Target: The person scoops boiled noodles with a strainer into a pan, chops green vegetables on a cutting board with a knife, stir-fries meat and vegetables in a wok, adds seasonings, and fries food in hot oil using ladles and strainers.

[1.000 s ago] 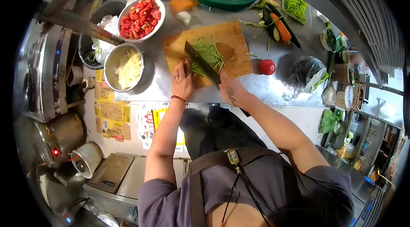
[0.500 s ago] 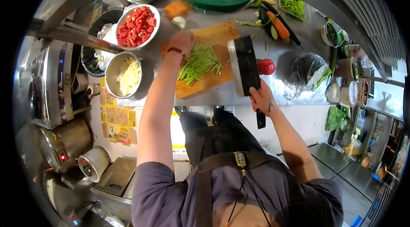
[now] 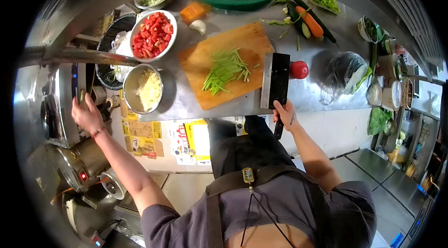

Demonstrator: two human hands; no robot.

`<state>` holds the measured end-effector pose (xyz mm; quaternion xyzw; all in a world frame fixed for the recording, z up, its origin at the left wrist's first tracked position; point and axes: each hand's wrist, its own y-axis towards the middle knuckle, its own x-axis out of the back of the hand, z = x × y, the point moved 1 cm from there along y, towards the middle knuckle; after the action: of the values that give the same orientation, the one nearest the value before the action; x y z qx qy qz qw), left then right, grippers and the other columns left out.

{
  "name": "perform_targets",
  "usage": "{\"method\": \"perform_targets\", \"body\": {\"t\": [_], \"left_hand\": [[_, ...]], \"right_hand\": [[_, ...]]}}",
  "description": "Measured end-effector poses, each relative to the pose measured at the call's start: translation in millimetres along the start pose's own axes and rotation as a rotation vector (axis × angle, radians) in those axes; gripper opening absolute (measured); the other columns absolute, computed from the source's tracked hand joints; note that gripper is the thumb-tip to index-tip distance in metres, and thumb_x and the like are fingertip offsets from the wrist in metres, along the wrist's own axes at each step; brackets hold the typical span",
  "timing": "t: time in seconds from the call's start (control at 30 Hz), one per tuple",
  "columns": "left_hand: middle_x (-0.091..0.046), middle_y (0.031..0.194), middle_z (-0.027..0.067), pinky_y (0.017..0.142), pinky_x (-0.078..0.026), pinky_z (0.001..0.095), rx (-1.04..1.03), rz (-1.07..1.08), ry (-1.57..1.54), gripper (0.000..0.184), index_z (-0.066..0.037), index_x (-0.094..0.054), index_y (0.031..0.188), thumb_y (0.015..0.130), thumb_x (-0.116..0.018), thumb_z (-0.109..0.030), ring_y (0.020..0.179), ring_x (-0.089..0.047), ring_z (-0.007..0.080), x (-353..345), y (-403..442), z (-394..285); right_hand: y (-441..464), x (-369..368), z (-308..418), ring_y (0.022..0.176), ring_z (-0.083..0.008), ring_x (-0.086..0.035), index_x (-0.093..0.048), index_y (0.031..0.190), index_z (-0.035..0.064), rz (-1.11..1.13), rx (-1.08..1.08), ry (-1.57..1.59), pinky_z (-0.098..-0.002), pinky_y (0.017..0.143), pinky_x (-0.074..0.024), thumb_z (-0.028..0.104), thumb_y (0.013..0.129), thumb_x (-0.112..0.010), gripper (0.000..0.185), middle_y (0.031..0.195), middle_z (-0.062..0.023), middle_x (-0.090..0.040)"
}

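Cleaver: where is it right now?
In the head view, the cleaver is right of centre, its handle in the right hand and its blade by the wooden board's right edge, just left of the whole tomato.

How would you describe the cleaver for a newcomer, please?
On the steel counter, find the wooden cutting board. By its right edge, the right hand grips the cleaver, whose broad, dark, rectangular blade sets it apart from the round red tomato beside it.
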<state>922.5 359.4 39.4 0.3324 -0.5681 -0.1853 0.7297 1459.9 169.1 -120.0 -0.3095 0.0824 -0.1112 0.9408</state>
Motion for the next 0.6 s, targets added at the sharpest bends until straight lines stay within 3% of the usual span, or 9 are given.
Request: {"method": "perform_targets", "body": {"t": [0.13, 0.17, 0.2, 0.23, 0.37, 0.43, 0.47, 0.57, 0.6], "left_hand": [[-0.048, 0.121, 0.0171, 0.096, -0.035, 0.0385, 0.132, 0.624, -1.011, 0.054, -0.001, -0.044, 0.123, 0.076, -0.066, -0.015, 0.113, -0.044, 0.0279, 4.9, -99.0, -99.0], [-0.042, 0.127, 0.0188, 0.102, -0.030, 0.0416, -0.340, 0.580, -0.868, 0.065, -0.001, -0.042, 0.126, 0.071, -0.069, -0.025, 0.118, -0.040, 0.0326, -2.1, -140.4, -143.6], [-0.036, 0.131, 0.0195, 0.100, -0.030, 0.0431, -0.329, 0.628, -1.131, 0.074, -0.007, -0.036, 0.132, 0.071, -0.072, -0.030, 0.122, -0.034, 0.0330, 15.0, -151.8, -190.7], [-0.032, 0.133, 0.0228, 0.099, -0.032, 0.0442, -0.545, 0.653, -0.921, 0.087, -0.013, -0.032, 0.136, 0.064, -0.075, -0.037, 0.122, -0.034, 0.0360, 21.2, -156.5, -219.3], [-0.044, 0.122, 0.0192, 0.093, -0.038, 0.0411, -0.596, 0.576, -1.241, 0.059, -0.012, -0.046, 0.125, 0.071, -0.067, -0.026, 0.113, -0.043, 0.0355, -25.4, -131.8, -294.1], [-0.054, 0.108, 0.0150, 0.086, -0.042, 0.0390, -0.770, 0.613, -1.340, 0.036, -0.008, -0.056, 0.109, 0.074, -0.058, -0.013, 0.102, -0.049, 0.0331, -47.3, -122.3, -332.9], [-0.057, 0.100, 0.0132, 0.082, -0.043, 0.0384, -0.907, 0.601, -1.314, 0.027, -0.006, -0.059, 0.100, 0.073, -0.054, -0.006, 0.096, -0.051, 0.0318, -55.4, -115.2, -350.5], [-0.058, 0.094, 0.0131, 0.080, -0.044, 0.0388, -1.090, 0.838, -1.197, 0.023, -0.004, -0.059, 0.092, 0.070, -0.052, -0.003, 0.094, -0.051, 0.0313, -68.4, -105.8, -376.0], [-0.058, 0.094, 0.0131, 0.080, -0.044, 0.0388, -1.099, 0.840, -1.206, 0.023, -0.004, -0.059, 0.092, 0.070, -0.052, -0.003, 0.094, -0.051, 0.0313, -70.1, -106.7, -378.8]], "right_hand": [[5.9, -17.3, -4.7, 0.041, -0.0119, -0.046, -0.042, 0.087, 0.0048, -0.071, -0.019, 0.001, -0.0286, 0.042, -0.0437, 0.021, 0.087, -0.058, 0.023, 0.058, -0.0047, -0.048], [6.3, -22.1, -4.2, 0.041, -0.0118, -0.046, -0.042, 0.088, 0.0047, -0.081, -0.020, -0.024, -0.0286, 0.042, -0.0435, 0.022, 0.087, -0.058, 0.023, 0.058, -0.0046, -0.048], [5.8, -29.3, -2.1, 0.040, -0.0114, -0.045, -0.042, 0.088, 0.0038, -0.133, -0.025, -0.038, -0.0277, 0.040, -0.0417, 0.019, 0.088, -0.056, 0.021, 0.057, -0.0046, -0.047], [1.2, -33.8, 4.4, 0.040, -0.0114, -0.045, -0.042, 0.088, 0.0038, -0.147, -0.023, -0.042, -0.0277, 0.040, -0.0417, 0.019, 0.088, -0.056, 0.021, 0.057, -0.0046, -0.047], [-29.7, -61.5, 57.3, 0.039, -0.0123, -0.046, -0.043, 0.091, 0.0031, -0.240, 0.040, -0.213, -0.0302, 0.036, -0.0397, 0.009, 0.088, -0.047, 0.008, 0.057, -0.0064, -0.049], [-49.7, -68.9, 67.3, 0.043, -0.0237, -0.052, -0.044, 0.092, 0.0017, -0.293, 0.038, -0.552, -0.0354, 0.041, -0.0412, 0.011, 0.086, -0.050, 0.013, 0.058, -0.0130, -0.053], [-46.4, -62.0, 45.7, 0.057, -0.0387, -0.055, -0.045, 0.091, -0.0003, -0.361, 0.251, -0.732, -0.0430, 0.050, -0.0421, 0.013, 0.083, -0.053, 0.017, 0.064, -0.0216, -0.055], [-54.4, -84.8, 55.9, 0.051, -0.0340, -0.057, -0.045, 0.090, -0.0013, -0.444, 0.247, -0.940, -0.0398, 0.046, -0.0441, 0.013, 0.085, -0.052, 0.017, 0.061, -0.0215, -0.056], [-55.6, -96.4, 68.6, 0.073, -0.0472, -0.053, -0.046, 0.094, -0.0010, -0.420, 0.141, -0.884, -0.0506, 0.062, -0.0414, 0.015, 0.083, -0.051, 0.020, 0.074, -0.0281, -0.056]]}}
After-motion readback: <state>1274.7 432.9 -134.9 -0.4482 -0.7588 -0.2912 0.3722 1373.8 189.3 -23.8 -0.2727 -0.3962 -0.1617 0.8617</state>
